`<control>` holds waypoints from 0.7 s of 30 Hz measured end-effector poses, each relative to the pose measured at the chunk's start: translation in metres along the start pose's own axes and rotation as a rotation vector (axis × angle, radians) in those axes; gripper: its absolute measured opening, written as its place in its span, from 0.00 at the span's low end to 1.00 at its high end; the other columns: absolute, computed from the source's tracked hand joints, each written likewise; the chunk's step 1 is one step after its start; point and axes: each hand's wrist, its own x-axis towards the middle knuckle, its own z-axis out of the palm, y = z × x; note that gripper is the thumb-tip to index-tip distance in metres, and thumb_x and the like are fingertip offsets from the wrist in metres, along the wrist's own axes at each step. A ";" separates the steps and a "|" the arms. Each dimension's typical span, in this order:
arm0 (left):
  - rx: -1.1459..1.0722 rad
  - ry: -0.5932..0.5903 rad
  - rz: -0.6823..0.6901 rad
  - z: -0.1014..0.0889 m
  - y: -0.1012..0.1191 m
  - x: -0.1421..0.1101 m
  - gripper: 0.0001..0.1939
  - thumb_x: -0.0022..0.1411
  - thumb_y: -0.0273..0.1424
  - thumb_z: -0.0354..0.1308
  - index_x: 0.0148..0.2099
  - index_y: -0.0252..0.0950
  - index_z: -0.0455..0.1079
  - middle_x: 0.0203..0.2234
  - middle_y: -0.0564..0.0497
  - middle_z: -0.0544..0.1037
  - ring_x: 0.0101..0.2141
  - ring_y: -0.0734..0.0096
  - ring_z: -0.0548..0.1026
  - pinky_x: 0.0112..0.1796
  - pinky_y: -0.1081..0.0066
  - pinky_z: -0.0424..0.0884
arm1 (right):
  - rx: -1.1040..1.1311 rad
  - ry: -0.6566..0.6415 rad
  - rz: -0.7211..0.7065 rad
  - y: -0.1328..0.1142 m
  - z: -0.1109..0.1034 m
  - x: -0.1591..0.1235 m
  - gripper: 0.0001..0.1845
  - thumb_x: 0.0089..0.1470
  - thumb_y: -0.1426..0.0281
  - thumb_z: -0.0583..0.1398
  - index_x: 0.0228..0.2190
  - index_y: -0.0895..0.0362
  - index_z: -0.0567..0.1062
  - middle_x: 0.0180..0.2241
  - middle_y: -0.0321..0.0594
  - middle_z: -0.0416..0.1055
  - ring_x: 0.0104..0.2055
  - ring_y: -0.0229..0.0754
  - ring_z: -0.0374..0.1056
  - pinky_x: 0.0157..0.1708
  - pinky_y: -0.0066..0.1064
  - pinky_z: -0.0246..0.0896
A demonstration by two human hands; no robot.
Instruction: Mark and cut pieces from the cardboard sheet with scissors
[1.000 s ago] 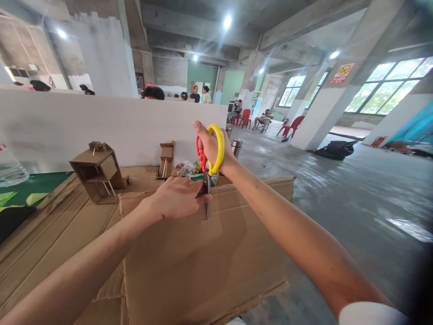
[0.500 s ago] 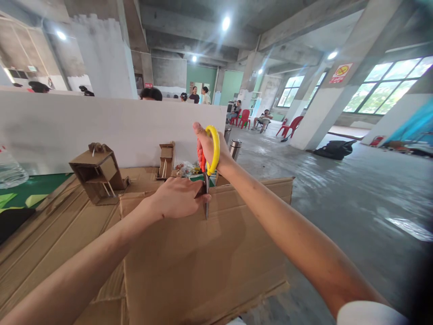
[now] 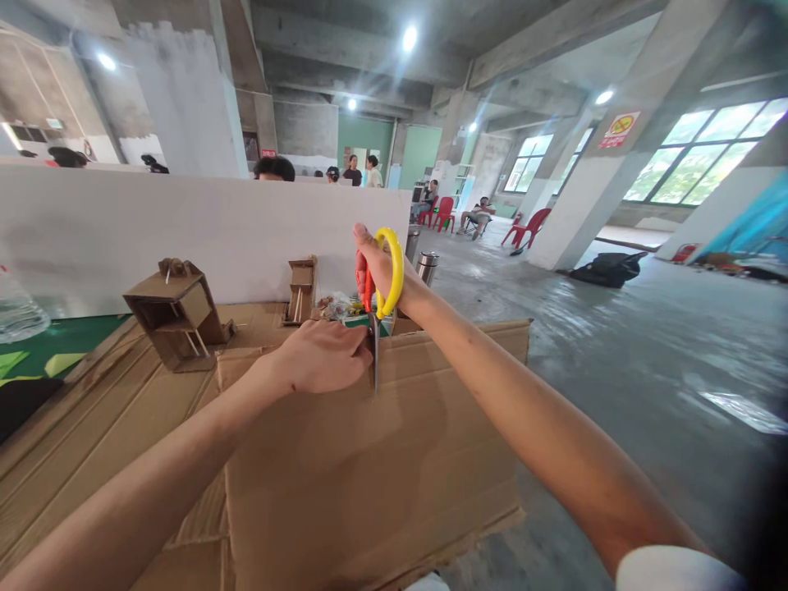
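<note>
My right hand is closed around the red and yellow handles of a pair of scissors, which point downward. The blades stand at the upper part of a large brown cardboard sheet, with the tip lying against its face. Left of the blades, my left hand is closed on the top edge of the sheet, its knuckles up and close to the metal. The fingertips of that hand are hidden behind its back.
A cardboard box model with white sticks and a smaller cardboard model stand on the cardboard-covered table. Behind them runs a white partition. A clear plastic bottle is at far left. People and red chairs are farther back.
My left thumb, which reached across the scissor blades before, has drawn back to the left of them. The scissors and my right hand have hardly moved.
</note>
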 end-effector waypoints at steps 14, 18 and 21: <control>0.015 0.025 -0.037 0.001 -0.001 -0.004 0.17 0.64 0.35 0.35 0.37 0.38 0.64 0.33 0.44 0.77 0.36 0.51 0.75 0.33 0.58 0.66 | 0.136 -0.020 -0.051 0.006 0.002 0.001 0.31 0.52 0.40 0.50 0.18 0.54 0.61 0.12 0.32 0.61 0.13 0.36 0.62 0.14 0.30 0.57; -0.023 -0.022 -0.060 -0.005 0.000 -0.004 0.16 0.63 0.34 0.35 0.36 0.38 0.64 0.32 0.44 0.77 0.36 0.51 0.75 0.34 0.57 0.66 | 0.147 0.002 -0.093 0.003 0.003 -0.003 0.29 0.52 0.42 0.52 0.18 0.54 0.62 0.13 0.31 0.60 0.13 0.36 0.61 0.14 0.30 0.57; -0.011 -0.057 -0.036 -0.009 0.000 -0.004 0.15 0.62 0.33 0.36 0.37 0.37 0.64 0.32 0.43 0.77 0.36 0.50 0.75 0.33 0.56 0.67 | 0.154 0.022 -0.132 -0.002 0.003 -0.007 0.28 0.53 0.43 0.52 0.19 0.54 0.63 0.13 0.31 0.58 0.14 0.35 0.60 0.14 0.30 0.59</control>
